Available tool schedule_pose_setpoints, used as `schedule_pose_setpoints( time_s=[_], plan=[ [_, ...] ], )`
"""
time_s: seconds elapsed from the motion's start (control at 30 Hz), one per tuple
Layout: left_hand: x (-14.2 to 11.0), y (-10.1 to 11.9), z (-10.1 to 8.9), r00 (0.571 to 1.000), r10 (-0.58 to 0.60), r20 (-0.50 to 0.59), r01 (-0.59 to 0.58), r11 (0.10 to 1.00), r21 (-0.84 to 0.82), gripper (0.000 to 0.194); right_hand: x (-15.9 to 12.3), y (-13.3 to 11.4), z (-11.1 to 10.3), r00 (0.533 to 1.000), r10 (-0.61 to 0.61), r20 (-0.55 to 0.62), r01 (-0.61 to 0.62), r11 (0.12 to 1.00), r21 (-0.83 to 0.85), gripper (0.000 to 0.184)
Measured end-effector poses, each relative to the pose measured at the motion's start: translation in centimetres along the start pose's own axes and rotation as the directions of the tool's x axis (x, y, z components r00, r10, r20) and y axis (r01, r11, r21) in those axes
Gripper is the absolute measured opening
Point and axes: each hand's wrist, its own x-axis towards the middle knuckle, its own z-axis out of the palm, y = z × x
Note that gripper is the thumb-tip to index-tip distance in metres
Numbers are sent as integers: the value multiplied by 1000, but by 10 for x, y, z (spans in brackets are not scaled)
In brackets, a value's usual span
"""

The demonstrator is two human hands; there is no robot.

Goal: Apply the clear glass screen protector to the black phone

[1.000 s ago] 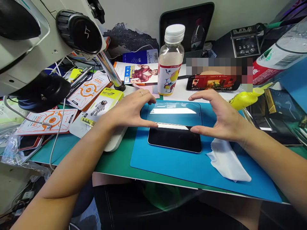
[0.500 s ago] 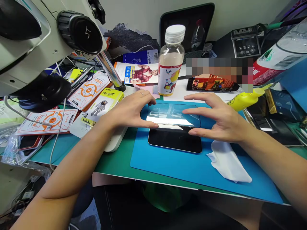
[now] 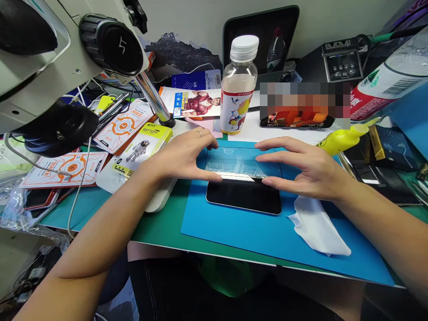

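Observation:
A clear, glossy screen protector (image 3: 234, 161) is held by its edges just beyond a black phone (image 3: 243, 197), and its near edge overlaps the phone's far side. The phone lies flat on a blue mat (image 3: 230, 229). My left hand (image 3: 187, 156) grips the protector's left end, thumb at the near edge and bent fingers at the far edge. At the right end, my right hand (image 3: 301, 167) has its thumb on the near edge and its fingers over the far part. A crumpled white cloth (image 3: 319, 227) rests near my right wrist.
A microscope (image 3: 67, 67) overhangs the left side. Behind the mat stand a drink bottle (image 3: 238, 89) and a phone playing video (image 3: 297, 117). A yellow squeeze bottle (image 3: 344, 138) lies at right. Battery packaging (image 3: 143, 149) and orange-white boxes (image 3: 67, 169) crowd the left.
The protector has tilted slightly, so the bright reflection on it has shrunk to a thin strip along the near edge. My right fingers have shifted a little. The phone and cloth stay put.

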Motion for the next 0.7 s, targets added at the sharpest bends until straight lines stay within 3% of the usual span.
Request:
schedule_pose_setpoints(
  time_s=[0.27, 0.43, 0.5, 0.63, 0.7],
  plan=[
    [1, 3, -2, 1000, -19, 12, 19, 1000, -5, 76, 2, -2, -1, 999, 41, -9, -41, 999, 19, 28],
    [1, 6, -3, 999, -5, 41, 5, 1000, 7, 70, 2, -2, -1, 1000, 3, -8, -2, 1000, 22, 27],
    [1, 7, -3, 998, 9, 59, -10, 1000, 8, 67, 2, -3, -2, 1000, -24, 4, 24, 999, 27, 35],
    [1, 11, -3, 994, 48, 95, -49, 999, 17, 64, 0, -8, -4, 997, -61, 52, 61, 998, -13, 75],
    [1, 14, -3, 992, 58, 112, -62, 998, 33, 64, 0, -11, -5, 994, -82, 71, 86, 995, -51, 83]
  ],
)
